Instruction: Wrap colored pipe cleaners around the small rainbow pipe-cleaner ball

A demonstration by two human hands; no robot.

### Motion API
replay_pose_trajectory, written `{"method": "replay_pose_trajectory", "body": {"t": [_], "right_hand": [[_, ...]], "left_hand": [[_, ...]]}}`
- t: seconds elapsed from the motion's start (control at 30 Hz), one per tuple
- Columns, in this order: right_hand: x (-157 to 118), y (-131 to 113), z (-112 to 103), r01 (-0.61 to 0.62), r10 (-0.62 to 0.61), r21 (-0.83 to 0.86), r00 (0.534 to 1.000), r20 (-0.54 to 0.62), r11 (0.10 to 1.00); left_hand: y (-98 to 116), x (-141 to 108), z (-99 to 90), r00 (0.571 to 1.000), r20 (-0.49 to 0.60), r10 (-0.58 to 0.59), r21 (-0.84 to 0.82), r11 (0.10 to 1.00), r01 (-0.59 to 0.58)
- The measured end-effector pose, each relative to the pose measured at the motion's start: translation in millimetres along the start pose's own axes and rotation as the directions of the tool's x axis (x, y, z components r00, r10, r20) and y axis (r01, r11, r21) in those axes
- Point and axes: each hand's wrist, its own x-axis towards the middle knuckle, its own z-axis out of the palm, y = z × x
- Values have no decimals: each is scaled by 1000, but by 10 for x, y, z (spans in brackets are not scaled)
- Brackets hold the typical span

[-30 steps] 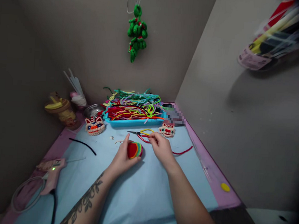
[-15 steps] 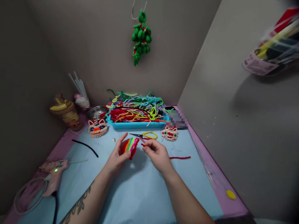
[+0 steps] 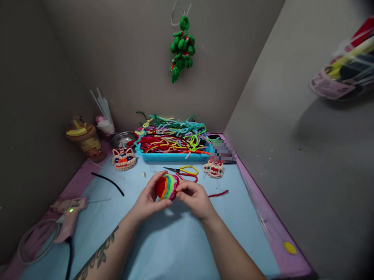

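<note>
Between my hands is a round, rainbow-striped pipe-cleaner piece [image 3: 167, 187], red on its left with orange, yellow, green, blue and pink bands. My left hand [image 3: 148, 200] curls around its left side, thumb below and fingers above. The fingertips of my right hand [image 3: 194, 198] are pinched at the piece's right edge, by its red rim. A red pipe cleaner [image 3: 218, 194] sticks out to the right behind my right hand; whether it joins the piece is hidden. Just beyond my hands lie scissors [image 3: 182, 171] with a yellow and a red handle.
A blue tray [image 3: 173, 157] heaped with coloured pipe cleaners stands at the back, with lion-face pieces [image 3: 124, 160] [image 3: 213, 169] before it. At left are a black pipe cleaner [image 3: 108, 182], a pink glue gun [image 3: 71, 219] with its cable, a metal bowl [image 3: 123, 139] and a cup [image 3: 85, 140].
My right fingers have moved from beside the rainbow piece onto its right edge, and the short red end they held is now hidden. The piece has turned to show more of its striped face.
</note>
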Motion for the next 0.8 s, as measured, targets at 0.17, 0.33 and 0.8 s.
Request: {"method": "replay_pose_trajectory", "body": {"t": [0.17,0.33,0.8], "right_hand": [[-34,-58,40,98,-104,-201,994,-20,975],[-71,-123,95,282,-274,-361,959,75,889],[-64,-115,42,202,-223,-398,975,-7,895]], "left_hand": [[5,10,8,999,26,40,-34,999,-39],[53,11,15,998,13,-64,-86,994,65],[128,26,-2,975,-27,-218,-90,972,215]]}}
